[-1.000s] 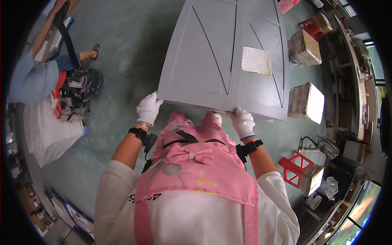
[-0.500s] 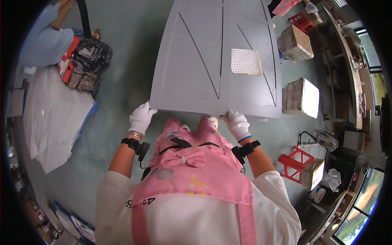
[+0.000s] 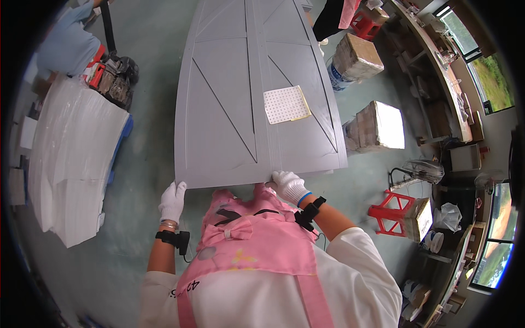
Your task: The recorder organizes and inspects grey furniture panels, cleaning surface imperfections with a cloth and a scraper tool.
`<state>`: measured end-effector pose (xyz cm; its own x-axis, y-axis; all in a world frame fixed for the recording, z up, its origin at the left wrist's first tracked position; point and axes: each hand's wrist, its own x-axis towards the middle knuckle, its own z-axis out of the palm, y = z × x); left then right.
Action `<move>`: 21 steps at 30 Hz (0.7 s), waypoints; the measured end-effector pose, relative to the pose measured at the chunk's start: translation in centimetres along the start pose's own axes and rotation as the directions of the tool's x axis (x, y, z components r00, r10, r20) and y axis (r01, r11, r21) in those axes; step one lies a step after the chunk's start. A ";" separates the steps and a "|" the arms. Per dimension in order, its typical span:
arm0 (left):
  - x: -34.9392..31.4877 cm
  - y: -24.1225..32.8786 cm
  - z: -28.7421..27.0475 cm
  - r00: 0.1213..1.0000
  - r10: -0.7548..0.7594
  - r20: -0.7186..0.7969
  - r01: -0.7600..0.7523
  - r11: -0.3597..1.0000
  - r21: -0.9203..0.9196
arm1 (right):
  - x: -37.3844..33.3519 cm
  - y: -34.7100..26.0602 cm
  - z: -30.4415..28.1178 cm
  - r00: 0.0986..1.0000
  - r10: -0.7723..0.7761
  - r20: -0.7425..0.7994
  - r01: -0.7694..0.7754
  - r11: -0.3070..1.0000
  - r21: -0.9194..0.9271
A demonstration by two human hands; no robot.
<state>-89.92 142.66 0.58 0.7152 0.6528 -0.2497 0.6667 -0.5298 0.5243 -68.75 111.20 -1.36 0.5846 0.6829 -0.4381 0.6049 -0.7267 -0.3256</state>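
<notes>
A large grey door panel (image 3: pixel 221 136) with diagonal grooves stretches away in front of me. My left hand (image 3: pixel 173 202), in a white knit glove, is closed on its near left corner. My right hand (image 3: pixel 290 187), gloved alike, grips the near edge around the middle, with the fingertips hidden below the edge. On top of the panel, right of the centre groove, lies a white sheet (image 3: pixel 285 105) covered in rows of small marks, with a yellowish edge under it.
Wrapped white panels (image 3: pixel 76 164) are stacked at left, near a person in blue (image 3: pixel 71 44) beside a black-and-red machine (image 3: pixel 112 79). To the right stand taped boxes (image 3: pixel 377 128), a red stool (image 3: pixel 392 213), a fan (image 3: pixel 424 172) and a workbench (image 3: pixel 437 82). Another person (image 3: pixel 331 19) is at the far end.
The panel has come nearer and shifted left in view, showing more of its length. Both hands keep their hold and sit lower in the picture; the sheet moved along with the panel.
</notes>
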 end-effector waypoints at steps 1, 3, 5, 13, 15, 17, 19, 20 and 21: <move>0.8 0.3 -0.5 1.000 -0.023 0.018 0.023 1.000 -0.015 | 0.3 0.0 -1.2 1.000 0.001 0.022 -0.001 1.000 0.013; 2.6 0.8 -1.6 0.996 -0.071 0.053 0.073 0.996 -0.042 | 0.9 -1.2 -4.0 0.998 -0.002 0.068 0.000 0.999 0.038; 5.6 1.6 -2.5 0.994 -0.103 0.039 0.105 0.992 -0.067 | 3.8 -1.0 -6.3 0.994 -0.016 0.112 0.009 0.998 0.067; 6.2 -3.0 2.2 0.982 -0.185 -0.045 0.173 0.966 -0.190 | 3.8 0.4 -7.4 0.961 -0.065 0.270 0.044 0.995 0.085; 7.5 -2.7 1.6 0.977 -0.209 -0.045 0.194 0.956 -0.220 | 5.2 0.8 -8.4 0.950 -0.139 0.280 0.109 0.987 0.119; 7.4 -2.8 2.4 0.971 -0.229 -0.074 0.203 0.945 -0.258 | 5.6 1.5 -8.6 0.935 -0.214 0.283 0.177 0.973 0.150; 6.4 -3.1 4.4 0.961 -0.246 -0.130 0.198 0.932 -0.303 | 5.3 2.6 -7.6 0.916 -0.258 0.308 0.223 0.964 0.144; 6.7 -2.7 4.5 0.957 -0.254 -0.143 0.201 0.929 -0.310 | 5.7 2.9 -7.8 0.905 -0.281 0.318 0.245 0.958 0.151; 6.4 -2.7 4.6 0.950 -0.268 -0.158 0.209 0.926 -0.316 | 5.6 3.1 -8.0 0.892 -0.309 0.331 0.270 0.949 0.160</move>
<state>-86.22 145.77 -6.15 0.4676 0.8480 -0.2496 0.7003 -0.1830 0.6900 -59.31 113.36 1.85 0.1551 0.8089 -0.5672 0.6460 -0.5174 -0.5612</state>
